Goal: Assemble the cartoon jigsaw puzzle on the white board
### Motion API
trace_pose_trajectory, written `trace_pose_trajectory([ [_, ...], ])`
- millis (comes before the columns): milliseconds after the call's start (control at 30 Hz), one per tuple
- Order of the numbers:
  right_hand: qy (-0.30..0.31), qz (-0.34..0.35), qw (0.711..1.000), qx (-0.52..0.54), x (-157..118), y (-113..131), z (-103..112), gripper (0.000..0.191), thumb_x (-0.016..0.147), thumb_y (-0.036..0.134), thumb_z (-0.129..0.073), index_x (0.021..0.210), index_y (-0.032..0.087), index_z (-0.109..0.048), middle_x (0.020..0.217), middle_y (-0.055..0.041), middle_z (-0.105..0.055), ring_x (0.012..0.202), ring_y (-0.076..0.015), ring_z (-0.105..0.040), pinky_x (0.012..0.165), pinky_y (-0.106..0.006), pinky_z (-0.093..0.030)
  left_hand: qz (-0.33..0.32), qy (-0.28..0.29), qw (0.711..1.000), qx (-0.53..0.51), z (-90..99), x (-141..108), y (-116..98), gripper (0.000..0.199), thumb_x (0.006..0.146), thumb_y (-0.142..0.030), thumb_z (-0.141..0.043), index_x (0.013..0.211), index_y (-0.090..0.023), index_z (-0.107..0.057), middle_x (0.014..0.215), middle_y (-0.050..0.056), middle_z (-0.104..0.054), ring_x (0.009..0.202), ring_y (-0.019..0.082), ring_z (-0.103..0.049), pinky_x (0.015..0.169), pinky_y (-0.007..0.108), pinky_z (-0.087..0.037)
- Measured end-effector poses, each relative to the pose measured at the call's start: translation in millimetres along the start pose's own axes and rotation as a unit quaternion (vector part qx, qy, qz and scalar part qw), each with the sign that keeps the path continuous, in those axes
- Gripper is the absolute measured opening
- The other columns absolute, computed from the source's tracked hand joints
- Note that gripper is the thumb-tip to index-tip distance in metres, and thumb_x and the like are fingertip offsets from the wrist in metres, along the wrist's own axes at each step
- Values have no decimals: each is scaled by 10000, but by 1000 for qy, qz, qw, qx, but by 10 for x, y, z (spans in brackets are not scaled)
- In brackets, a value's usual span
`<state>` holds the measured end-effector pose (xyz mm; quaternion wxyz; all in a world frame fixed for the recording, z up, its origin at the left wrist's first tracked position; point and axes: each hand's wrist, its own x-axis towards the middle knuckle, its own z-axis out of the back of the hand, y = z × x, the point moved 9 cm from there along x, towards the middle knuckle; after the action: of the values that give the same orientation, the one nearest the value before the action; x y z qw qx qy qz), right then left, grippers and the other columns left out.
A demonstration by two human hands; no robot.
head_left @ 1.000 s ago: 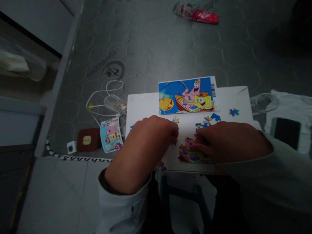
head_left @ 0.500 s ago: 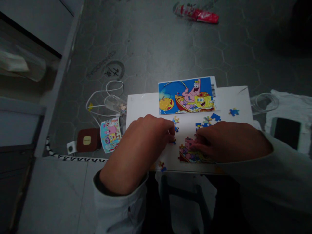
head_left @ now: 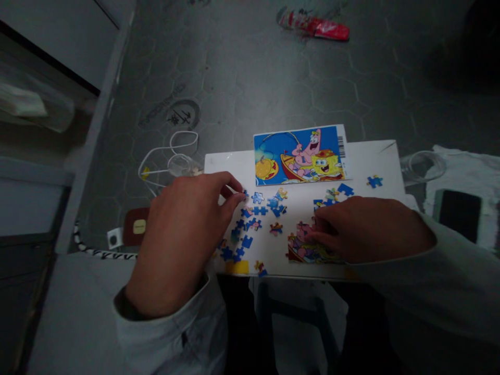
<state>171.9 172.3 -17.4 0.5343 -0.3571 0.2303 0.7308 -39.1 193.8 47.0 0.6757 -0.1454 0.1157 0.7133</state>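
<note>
At eight o'clock, my left hand [head_left: 191, 211] is pinching a blue piece [head_left: 246, 194]; at four, my right hand [head_left: 349, 226] is covering joined pieces [head_left: 300, 249], grip unclear.

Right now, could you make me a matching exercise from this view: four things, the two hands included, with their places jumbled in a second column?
Column one
1. Left hand
2. Right hand
3. Picture card
4. Red packet

Column two
A. On the grey floor
B. At the partly joined puzzle section
C. At the far edge of the white tabletop
D. By the loose blue pieces on the left

Right pairs: 1-D, 2-B, 3-C, 4-A
</note>
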Motion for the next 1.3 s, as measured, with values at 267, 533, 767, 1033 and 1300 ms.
trace_pose_trajectory([
  [267,-5,10,1000,12,25,-27,-51,498,1040,644,-538,958,257,-841,879,-132,-793,741,-271,-711,636,-392,-399,37,31,999,17,-57,-37,44,242,1029,-475,-721,1117,-332,-896,1095,102,-881,1031,431,-806,876,527,-586],
  [533,19,-8,1000,21,-3,-26,-38,461,1043,609,-581,941,241,-840,911,-150,-795,798,-299,-742,675,-411,-432,52,59,997,23,-106,-20,20,262,990,-491,-799,1176,-338,-903,1103,108,-880,1025,409,-815,902,525,-603],
  [767,-17,4,1000,8,31,-33,-33,484,1031,643,-565,956,255,-844,880,-133,-793,744,-268,-715,637,-383,-403,56,70,996,21,-150,-6,8,216,974,-460,-808,1137,-356,-905,1127,105,-877,1067,437,-812,892,536,-590],
  [1033,-8,3,1000,12,6,-29,-9,474,1028,641,-583,1011,257,-861,885,-145,-796,775,-296,-735,660,-403,-432,48,61,997,18,-164,8,-8,169,950,-425,-818,1094,-381,-894,1102,68,-874,1037,394,-803,832,469,-533],
  [1300,22,-2,1000,7,22,-16,-52,491,1067,618,-537,1026,248,-857,955,-164,-809,848,-319,-762,701,-430,-470,17,50,999,-1,-166,13,-36,69,945,-385,-792,966,-340,-840,966,35,-842,896,334,-760,710,404,-395],
])
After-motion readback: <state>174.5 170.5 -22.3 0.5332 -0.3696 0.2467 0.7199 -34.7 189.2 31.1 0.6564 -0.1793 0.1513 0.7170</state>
